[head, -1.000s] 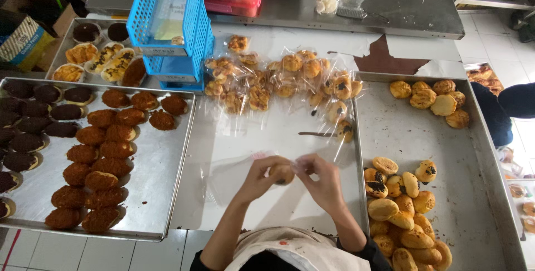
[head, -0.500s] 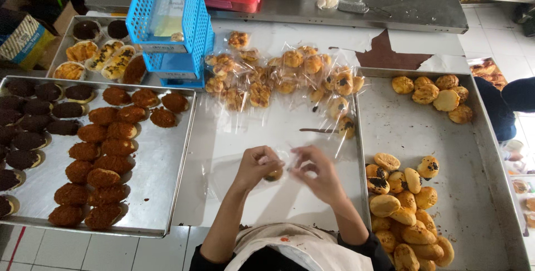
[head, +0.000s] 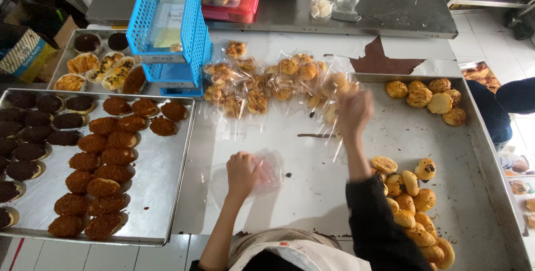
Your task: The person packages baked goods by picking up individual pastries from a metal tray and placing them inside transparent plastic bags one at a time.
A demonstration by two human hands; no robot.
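Note:
My left hand (head: 242, 173) rests on the white table, its fingers curled on a flat clear plastic bag (head: 268, 169). My right hand (head: 354, 112) is stretched forward and blurred, at the near edge of a heap of bagged golden pastries (head: 278, 81). I cannot make out whether it holds anything. A dark sleeve covers my right forearm. Unwrapped golden buns (head: 411, 184) lie on the metal tray (head: 479, 154) just right of that arm.
A thin dark tool (head: 315, 135) lies between my hands. At left, a metal tray (head: 161, 182) carries brown crumbed and dark pastries. Stacked blue baskets (head: 167, 20) stand behind it. Another person's dark sleeve (head: 515, 95) shows at the right edge.
Both hands were together on a bagged pastry near my body. Now my right hand has swung forward to the heap, and my left hand has dropped onto the clear bag.

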